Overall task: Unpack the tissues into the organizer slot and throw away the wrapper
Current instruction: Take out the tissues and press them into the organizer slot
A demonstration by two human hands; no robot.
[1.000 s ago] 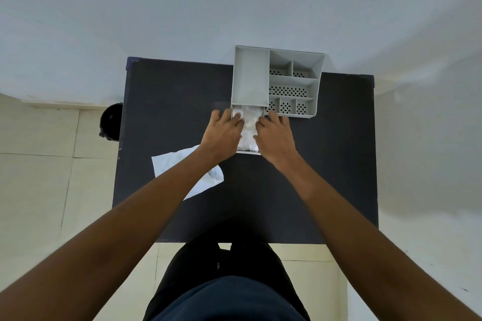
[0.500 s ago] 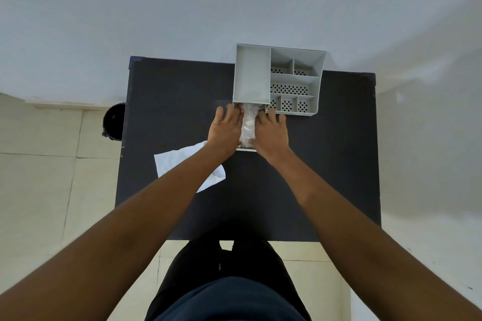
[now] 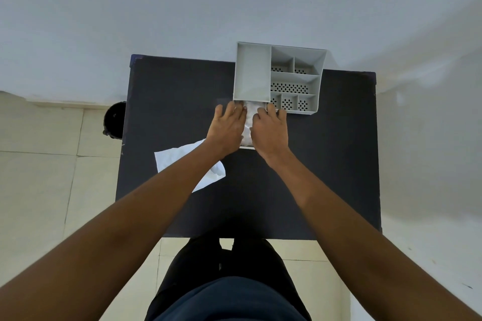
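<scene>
A white stack of tissues (image 3: pixel 248 126) lies on the black table (image 3: pixel 169 91), its far end at the mouth of the long left slot of the grey organizer (image 3: pixel 251 73). My left hand (image 3: pixel 226 130) presses against the stack's left side. My right hand (image 3: pixel 270 133) presses against its right side, so the stack is squeezed between them, with fingertips at the organizer's front edge. The hands cover much of the stack. The white wrapper (image 3: pixel 172 159) lies flat on the table to the left, partly under my left forearm.
The organizer has several small perforated compartments (image 3: pixel 289 87) on its right side and stands at the table's far edge against the wall. A black bin (image 3: pixel 114 118) sits on the tiled floor beside the table's left edge.
Both hands have closed in on the tissues, so the visible strip of stack between them is narrower. The wrapper and the organizer have not moved.
</scene>
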